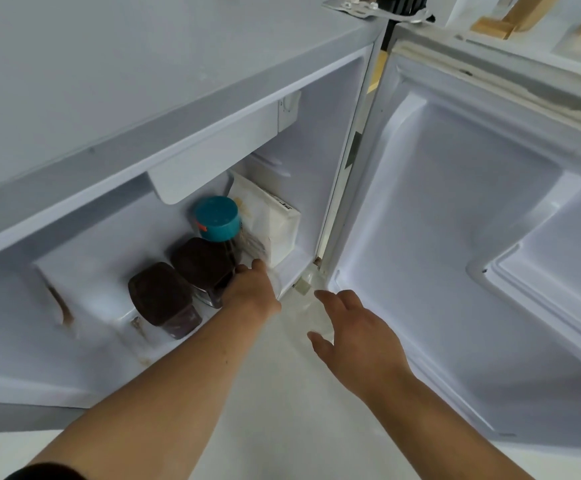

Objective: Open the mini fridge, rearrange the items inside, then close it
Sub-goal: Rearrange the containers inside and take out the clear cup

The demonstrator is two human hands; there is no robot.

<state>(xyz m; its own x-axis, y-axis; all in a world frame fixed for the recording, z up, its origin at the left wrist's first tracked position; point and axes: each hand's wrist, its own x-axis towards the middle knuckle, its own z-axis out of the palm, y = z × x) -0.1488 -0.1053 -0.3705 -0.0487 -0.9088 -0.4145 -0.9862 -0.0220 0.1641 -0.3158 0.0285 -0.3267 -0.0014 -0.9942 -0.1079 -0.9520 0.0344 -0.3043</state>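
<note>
The mini fridge (178, 109) stands open, and its door (455, 237) is swung out to the right. On the fridge floor sit two jars with dark brown lids, one at the front (160, 296) and one behind it (206, 265). Behind them are a dark bottle with a teal cap (217, 218) and a white carton (275, 223) in the back right corner. My left hand (254, 289) reaches inside, fingers stretched out, fingertips at the bottle's base beside the rear jar. My right hand (351, 334) hovers outside near the fridge's lower right corner, fingers spread, holding nothing.
A freezer flap (212, 157) hangs under the fridge's top. The left part of the fridge floor (84, 282) has brown stains. A blurred, clear shape (302, 306) lies between my hands. Pale floor (282, 410) lies below. Wooden pieces (510, 19) are at the top right.
</note>
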